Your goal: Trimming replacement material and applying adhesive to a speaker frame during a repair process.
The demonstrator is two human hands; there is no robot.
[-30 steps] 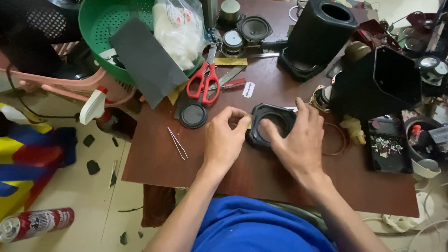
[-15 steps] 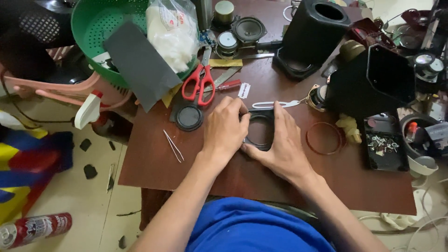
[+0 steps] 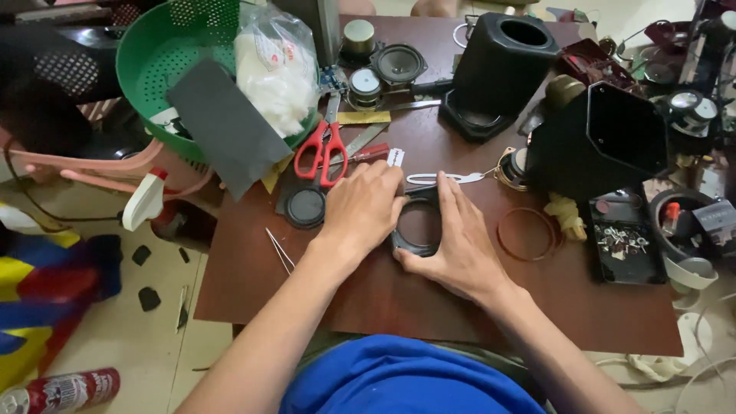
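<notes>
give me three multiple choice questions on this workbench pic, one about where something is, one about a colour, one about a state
1. Where do the scissors lie?
A. on the floor
B. on the table beyond the left hand
C. inside the green basket

2. What colour are the scissor handles?
A. red
B. blue
C. yellow

3. How is the black ring frame held?
A. lifted in the air
B. flat on the table between both hands
C. by the right hand alone

Answers: B, they lie just past the knuckles; A, both loops are red; B, a hand rests on each side.
</notes>
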